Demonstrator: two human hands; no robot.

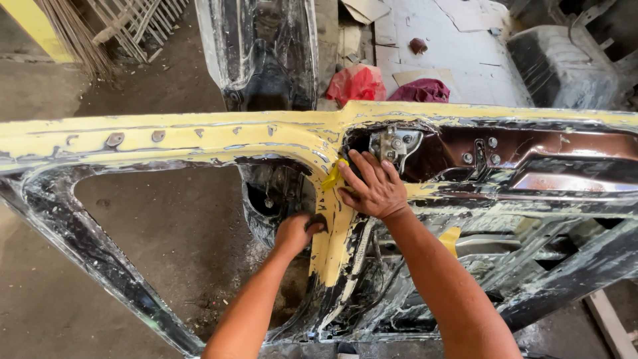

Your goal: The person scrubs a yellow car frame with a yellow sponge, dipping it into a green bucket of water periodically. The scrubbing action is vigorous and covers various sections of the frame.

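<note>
Door frame: a car door frame (199,136) coated in yellow filler lies flat across the view, pillar toward 6 o'clock, the coated face up within reach.
Right hand: the right hand (373,189) presses flat, fingers spread, on the pillar near the latch (396,143), seemingly steadying the frame.
Left hand: the left hand (296,233), at 7 o'clock of the right, curls around a dark pad (318,223) held against the pillar's edge.
Background: red cloth (357,83) on the floor at 12 o'clock.

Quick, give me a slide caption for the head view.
Left hand rubs the yellow-filled car door frame while the right hand braces it.
</note>
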